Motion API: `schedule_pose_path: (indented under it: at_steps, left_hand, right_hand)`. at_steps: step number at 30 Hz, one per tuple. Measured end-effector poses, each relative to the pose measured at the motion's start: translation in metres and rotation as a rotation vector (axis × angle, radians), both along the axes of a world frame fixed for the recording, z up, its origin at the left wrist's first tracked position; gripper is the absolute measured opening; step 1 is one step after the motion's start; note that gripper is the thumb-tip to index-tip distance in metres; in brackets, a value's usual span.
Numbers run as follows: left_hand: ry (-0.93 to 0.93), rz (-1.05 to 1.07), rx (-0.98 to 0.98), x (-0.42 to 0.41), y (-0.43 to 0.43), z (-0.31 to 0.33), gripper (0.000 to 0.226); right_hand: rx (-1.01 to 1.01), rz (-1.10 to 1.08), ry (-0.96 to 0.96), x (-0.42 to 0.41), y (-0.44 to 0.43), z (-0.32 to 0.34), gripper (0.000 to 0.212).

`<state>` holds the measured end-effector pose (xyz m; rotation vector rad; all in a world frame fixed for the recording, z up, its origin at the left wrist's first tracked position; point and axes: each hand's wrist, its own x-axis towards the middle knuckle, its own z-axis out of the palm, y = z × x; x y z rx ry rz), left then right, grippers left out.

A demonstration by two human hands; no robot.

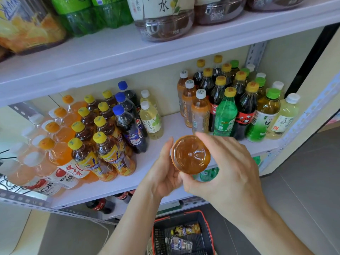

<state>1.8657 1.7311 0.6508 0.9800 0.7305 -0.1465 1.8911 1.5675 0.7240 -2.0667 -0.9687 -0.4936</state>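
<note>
Both hands meet on one tea bottle (191, 155), closest to the lens, held in the air just in front of the middle shelf (171, 122).

Bottle is tipped over, round base turned up at the camera. Amber liquid shows through; cap and label are hidden behind it.

Left hand (165, 172): cups the body from the left, palm against the side, fingers passing behind out of view.

Right hand (222, 168): clamps the base end, forefinger over the top edge, thumb under the lower edge. Neither hand is free.

Judgement: a base-up hold suits checking the bottom, or turning the bottle before standing it up. Cannot tell which.

Just beyond the bottle is a bare strip of shelf. It lies between the Pepsi bottles (128, 124) on the left and the white-capped amber bottles (200, 111) on the right. Those look like the same drink, so the held bottle probably belongs at the front of that row. Stock is grouped by kind, in rows.

Below, on the floor: red-rimmed basket (184, 214) with two bottles lying flat in it, well apart from the held one.

Risk: smooth base, finger-and-thumb grip on the right, so it could slip while being righted.
</note>
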Motion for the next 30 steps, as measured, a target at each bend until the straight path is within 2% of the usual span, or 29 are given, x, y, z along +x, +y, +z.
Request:
schedule_pose_path:
  at_steps: [3,5,6,9,12,14,16,18,21,25,28,30]
  left_hand:
    - [-0.042,-0.01,0.009,0.005,0.006,0.014,0.062]
    - [-0.015,0.01,0.037,0.007,0.008,0.021,0.064]
    - [-0.003,0.047,0.051,0.007,0.009,0.022,0.065]
    - [-0.09,0.203,0.164,0.008,0.014,0.018,0.046]
    - [-0.246,0.162,0.286,0.007,0.014,0.02,0.044]
    - [-0.325,0.082,0.34,0.006,0.014,0.024,0.056]
    - [-0.388,0.009,0.361,0.007,0.016,0.03,0.062]
    - [-0.41,-0.025,0.347,0.008,0.018,0.037,0.058]
    - [-0.346,0.028,0.326,0.014,0.022,0.05,0.061]
    - [-0.306,0.046,0.528,0.023,0.031,0.059,0.036]
    - [-0.274,0.079,0.636,0.028,0.034,0.06,0.033]
    - [-0.235,0.1,0.626,0.033,0.035,0.062,0.029]
  right_hand:
    - [-0.037,0.119,-0.002,-0.002,-0.004,-0.011,0.063]
    - [-0.019,0.229,0.128,-0.001,-0.01,-0.02,0.064]
    - [0.023,0.303,0.285,0.0,-0.015,-0.024,0.063]
    - [0.182,0.49,0.967,0.006,-0.024,-0.033,0.061]
    - [0.299,0.411,1.492,0.012,-0.021,-0.049,0.068]
    - [0.398,0.417,1.703,0.015,-0.018,-0.056,0.061]
    - [0.475,0.44,1.743,0.014,-0.016,-0.061,0.049]
    - [0.538,0.469,1.692,0.013,-0.016,-0.066,0.048]
    - [0.511,0.474,1.534,0.01,-0.014,-0.072,0.046]
    - [0.427,0.402,1.284,0.006,-0.013,-0.076,0.038]
    - [0.402,0.381,1.132,0.006,-0.011,-0.078,0.036]
    - [0.366,0.338,1.044,0.007,-0.01,-0.082,0.04]
